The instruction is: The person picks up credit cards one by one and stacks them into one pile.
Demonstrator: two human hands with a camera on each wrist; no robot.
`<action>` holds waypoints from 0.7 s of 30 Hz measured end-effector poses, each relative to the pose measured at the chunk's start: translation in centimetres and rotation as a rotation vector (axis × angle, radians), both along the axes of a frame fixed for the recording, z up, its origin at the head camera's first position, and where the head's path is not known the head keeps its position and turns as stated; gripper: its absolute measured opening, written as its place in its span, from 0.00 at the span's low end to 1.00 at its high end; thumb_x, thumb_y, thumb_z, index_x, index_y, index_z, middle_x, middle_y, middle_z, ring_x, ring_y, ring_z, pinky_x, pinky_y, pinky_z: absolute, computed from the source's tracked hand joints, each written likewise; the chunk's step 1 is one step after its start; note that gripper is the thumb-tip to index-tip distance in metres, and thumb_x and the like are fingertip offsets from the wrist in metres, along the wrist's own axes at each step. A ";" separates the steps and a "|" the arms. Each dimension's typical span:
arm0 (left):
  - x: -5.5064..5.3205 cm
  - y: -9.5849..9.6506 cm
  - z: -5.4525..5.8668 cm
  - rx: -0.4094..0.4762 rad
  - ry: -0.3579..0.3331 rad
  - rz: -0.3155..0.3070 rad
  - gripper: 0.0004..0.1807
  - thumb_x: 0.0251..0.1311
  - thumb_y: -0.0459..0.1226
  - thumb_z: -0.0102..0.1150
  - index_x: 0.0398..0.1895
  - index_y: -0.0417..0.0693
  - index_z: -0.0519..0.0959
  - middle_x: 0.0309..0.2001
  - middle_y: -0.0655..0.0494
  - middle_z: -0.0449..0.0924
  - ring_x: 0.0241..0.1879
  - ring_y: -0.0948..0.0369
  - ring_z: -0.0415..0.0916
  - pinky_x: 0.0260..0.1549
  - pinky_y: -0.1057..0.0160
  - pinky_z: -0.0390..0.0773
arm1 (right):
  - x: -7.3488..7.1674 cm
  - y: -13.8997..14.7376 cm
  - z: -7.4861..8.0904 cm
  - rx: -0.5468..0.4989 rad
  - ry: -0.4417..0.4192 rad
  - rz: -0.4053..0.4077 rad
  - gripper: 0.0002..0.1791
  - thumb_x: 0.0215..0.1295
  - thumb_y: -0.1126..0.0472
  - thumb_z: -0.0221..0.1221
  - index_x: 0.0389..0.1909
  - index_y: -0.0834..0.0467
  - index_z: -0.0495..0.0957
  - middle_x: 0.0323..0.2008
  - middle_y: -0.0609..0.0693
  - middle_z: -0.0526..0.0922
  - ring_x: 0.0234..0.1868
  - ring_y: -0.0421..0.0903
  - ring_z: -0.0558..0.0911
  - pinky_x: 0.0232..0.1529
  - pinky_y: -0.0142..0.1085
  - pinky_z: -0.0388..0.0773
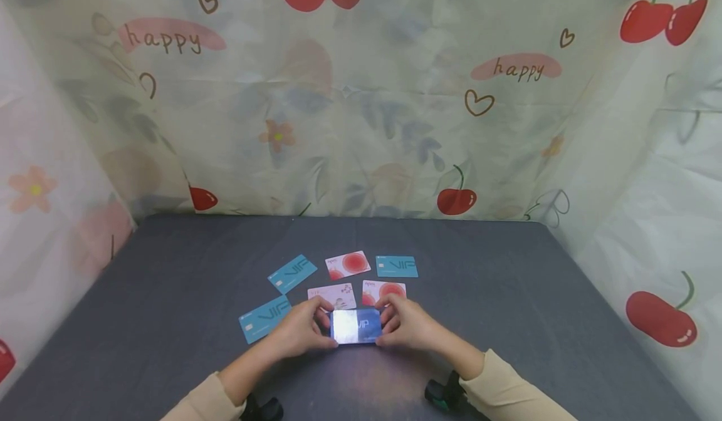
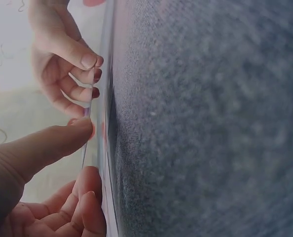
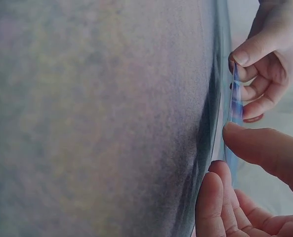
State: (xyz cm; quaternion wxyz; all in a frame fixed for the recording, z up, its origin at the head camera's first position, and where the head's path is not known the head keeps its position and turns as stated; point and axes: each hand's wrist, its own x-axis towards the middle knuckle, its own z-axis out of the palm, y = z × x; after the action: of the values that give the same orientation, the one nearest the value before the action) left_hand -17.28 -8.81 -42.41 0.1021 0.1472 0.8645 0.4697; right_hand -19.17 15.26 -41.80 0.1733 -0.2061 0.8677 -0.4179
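Note:
A shiny dark blue VIP card (image 1: 369, 326) is held flat by both hands, a bright glare covering its left half. My left hand (image 1: 304, 330) pinches the card's left end between thumb and fingers, and my right hand (image 1: 410, 324) pinches the right end the same way. Seen edge-on in the right wrist view, the blue card (image 3: 236, 106) is a thin strip close over the tabletop. Just beyond the hands lie a pale pink card (image 1: 333, 294) and a pink card with red circles (image 1: 383, 291). A teal VIP card (image 1: 264, 318) lies beside my left hand, partly overlapped by it.
Farther back on the dark grey table (image 1: 496, 296) lie two more teal VIP cards (image 1: 292, 274), one on the right (image 1: 397, 266), and another red-circle card (image 1: 348, 264) between them. A printed curtain (image 1: 361, 126) stands behind the table and along both sides. Black devices (image 1: 442, 395) sit at both wrists.

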 end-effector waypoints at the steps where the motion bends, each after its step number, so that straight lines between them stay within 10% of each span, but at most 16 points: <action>1: 0.1 0.0 0.0 -0.003 0.005 -0.001 0.28 0.37 0.31 0.73 0.45 0.34 0.71 0.28 0.52 0.75 0.20 0.64 0.71 0.20 0.69 0.71 | 0.0 0.0 0.0 0.004 0.000 0.001 0.27 0.48 0.66 0.68 0.48 0.64 0.68 0.35 0.54 0.77 0.33 0.42 0.81 0.36 0.33 0.81; 21: 0.6 0.6 0.2 -0.155 0.042 -0.004 0.27 0.34 0.33 0.75 0.40 0.39 0.72 0.25 0.55 0.74 0.24 0.62 0.67 0.24 0.68 0.65 | 0.4 -0.2 -0.2 0.031 -0.050 0.004 0.26 0.47 0.65 0.69 0.46 0.63 0.69 0.34 0.53 0.76 0.32 0.42 0.79 0.37 0.35 0.81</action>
State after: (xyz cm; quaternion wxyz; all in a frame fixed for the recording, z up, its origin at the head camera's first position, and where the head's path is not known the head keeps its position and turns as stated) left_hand -16.70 -8.25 -42.24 0.0962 0.1503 0.8999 0.3980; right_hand -18.80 15.04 -41.95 0.1988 -0.1948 0.8690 -0.4092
